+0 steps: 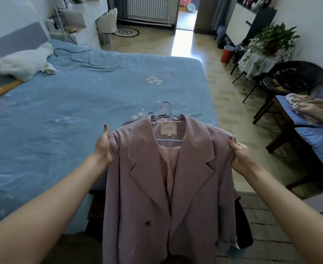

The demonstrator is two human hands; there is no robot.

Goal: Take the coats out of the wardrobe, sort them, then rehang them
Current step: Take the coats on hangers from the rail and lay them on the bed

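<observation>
A pale pink coat (149, 187) with wide lapels and one dark button hangs on a thin metal hanger (165, 109), held up in front of me over the foot of the bed. My left hand (103, 145) grips the coat's left shoulder, thumb up. My right hand (239, 152) pinches the right shoulder. The coat's front faces me, its white label showing inside the collar. Dark garments (242, 225) hang behind the coat, mostly hidden by it. The wardrobe is out of view.
A bed with a blue cover (80, 103) fills the left and centre, a white plush goose (23, 61) at its head. On the right stand blue-cushioned chairs (313, 138) with beige clothes (311, 109), a black wicker chair (294, 77) and a plant (273, 39). Tiled floor runs between.
</observation>
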